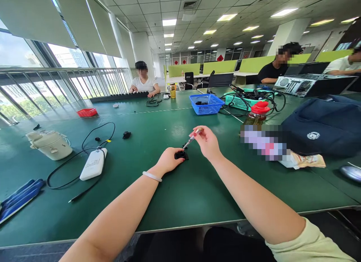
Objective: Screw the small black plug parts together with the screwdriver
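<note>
My left hand [169, 159] rests on the green table [175, 198], its fingers closed on a small black part [180, 155] that lies at the table surface. Above and to the right, my right hand [207, 141] grips a slim screwdriver [190, 140] by its upper end. The screwdriver slants down to the left, its tip at the black part. Whether the tip sits in a screw is too small to tell. A small black piece [126, 134] lies apart, left of my hands.
On the left are a white power bank [94, 164] with a black cable, a cream bottle [50, 144] and blue gloves [21, 198]. A blue basket [207, 104] and green basket [242, 101] stand farther back. A navy bag [324, 122] lies right. Several people sit around the table.
</note>
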{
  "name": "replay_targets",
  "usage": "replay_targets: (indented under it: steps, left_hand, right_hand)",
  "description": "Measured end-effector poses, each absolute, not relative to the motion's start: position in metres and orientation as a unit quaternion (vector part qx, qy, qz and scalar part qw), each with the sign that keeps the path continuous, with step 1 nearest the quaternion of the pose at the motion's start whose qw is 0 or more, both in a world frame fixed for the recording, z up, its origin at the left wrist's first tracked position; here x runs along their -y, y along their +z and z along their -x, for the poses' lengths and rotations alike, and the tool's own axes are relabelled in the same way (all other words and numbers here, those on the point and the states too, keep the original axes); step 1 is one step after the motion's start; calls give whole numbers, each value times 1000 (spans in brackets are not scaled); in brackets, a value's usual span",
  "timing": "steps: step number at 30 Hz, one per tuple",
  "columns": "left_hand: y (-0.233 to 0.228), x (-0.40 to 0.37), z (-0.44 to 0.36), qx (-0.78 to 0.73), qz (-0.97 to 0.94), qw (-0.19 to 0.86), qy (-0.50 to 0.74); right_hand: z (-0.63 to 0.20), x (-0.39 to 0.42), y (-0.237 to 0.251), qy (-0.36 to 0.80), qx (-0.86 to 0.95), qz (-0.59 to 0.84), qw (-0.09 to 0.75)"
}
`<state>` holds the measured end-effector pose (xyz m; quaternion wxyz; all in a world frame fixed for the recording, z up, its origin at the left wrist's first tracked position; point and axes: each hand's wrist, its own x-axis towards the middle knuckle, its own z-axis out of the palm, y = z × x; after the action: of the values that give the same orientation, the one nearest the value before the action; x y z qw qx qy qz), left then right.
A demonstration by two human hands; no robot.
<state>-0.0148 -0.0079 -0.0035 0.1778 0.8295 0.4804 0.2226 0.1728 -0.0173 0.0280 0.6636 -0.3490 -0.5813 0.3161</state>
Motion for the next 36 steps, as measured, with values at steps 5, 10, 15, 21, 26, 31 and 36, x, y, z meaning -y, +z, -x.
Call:
replay_targets:
  steps: [5,10,15,21,26,31,36]
  left_hand:
    - [-5,10,14,-448,-849,169,224]
    - [-1,15,15,-441,-855,169,213]
    - [2,18,15,-441,-857,168,207]
    - [1,19,17,-442,-849,182,224]
    - [1,18,17,-439,-851,183,221]
    - [-1,17,16,-428,-856,192,218]
    - [-2,16,17,-429,-854,196,220]
  right_hand:
    - [-162,30,20,281,638,366,617]
    - [-155,37,20,257,680,390,566]
    - [-155,39,19,227,691,374,576]
    - [-156,40,18,202,671,379,604]
    - [-156,41,17,194,693,396,570]
    - [-155,43,16,182,718,392,546]
    - [-156,42,16,196,741,378,519]
